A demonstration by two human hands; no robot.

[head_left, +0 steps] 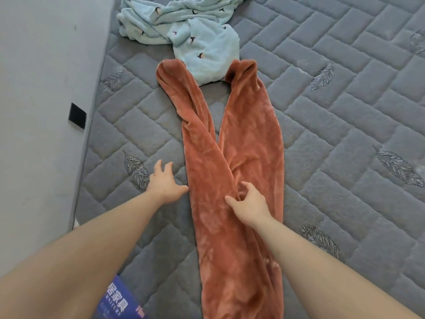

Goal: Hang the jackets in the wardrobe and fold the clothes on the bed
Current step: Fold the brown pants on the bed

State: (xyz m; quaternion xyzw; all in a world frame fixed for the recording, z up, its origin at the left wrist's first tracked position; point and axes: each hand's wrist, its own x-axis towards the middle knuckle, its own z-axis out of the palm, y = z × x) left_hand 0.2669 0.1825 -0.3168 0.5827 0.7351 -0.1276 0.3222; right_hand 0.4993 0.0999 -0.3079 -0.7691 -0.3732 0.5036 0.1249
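Observation:
Rust-orange fleece trousers [230,162] lie stretched out lengthwise on the grey quilted mattress [333,125], legs pointing away and partly crossed. My right hand [249,202] rests on the trousers near the crotch, its fingers curled into a fold of the fabric. My left hand [164,180] hovers over the mattress just left of the trousers, fingers spread, thumb at the cloth's edge. A crumpled light-blue fleece garment [184,31] with small dark motifs lies beyond the leg ends; its lower part sits between the two cuffs.
A grey wall [41,111] with a black switch plate [77,115] runs along the mattress's left edge. A blue printed label [119,300] shows at the mattress's near edge. Bare mattress extends to the right.

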